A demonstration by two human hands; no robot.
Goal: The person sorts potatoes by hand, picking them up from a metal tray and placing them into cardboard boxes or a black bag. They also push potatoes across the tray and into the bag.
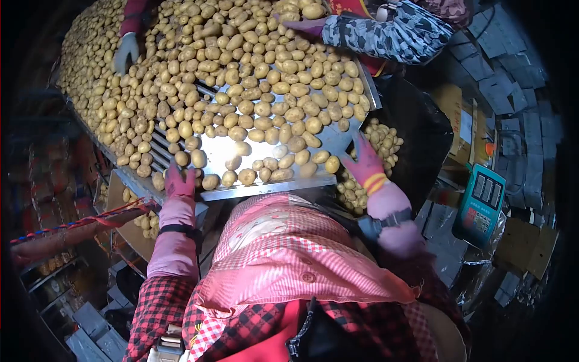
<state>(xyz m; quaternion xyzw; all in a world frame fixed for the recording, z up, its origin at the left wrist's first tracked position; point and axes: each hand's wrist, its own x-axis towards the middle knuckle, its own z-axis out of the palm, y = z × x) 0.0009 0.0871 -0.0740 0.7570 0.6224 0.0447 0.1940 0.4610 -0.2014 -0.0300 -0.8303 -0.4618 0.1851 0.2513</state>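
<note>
Many potatoes [262, 108] cover a metal sorting table [265, 192] in front of me. My left hand [180, 183], in a pink glove, rests at the near left edge beside the slatted part, close to a few potatoes; its fingers are apart and nothing shows in them. On the right, my right hand [365, 164], gloved in pink with a yellow band at the wrist, has its fingers spread near the table's right corner. It is over a heap of smaller potatoes [381, 142] lying below the edge, and it holds nothing.
A person's grey-gloved hand [126, 53] touches potatoes at the upper left. Another person's purple-gloved hand [306, 25] reaches in at the top. At right are a teal scale [480, 205], a cardboard box [451, 114] and grey cartons. A rope-wrapped bar [78, 232] runs along the left.
</note>
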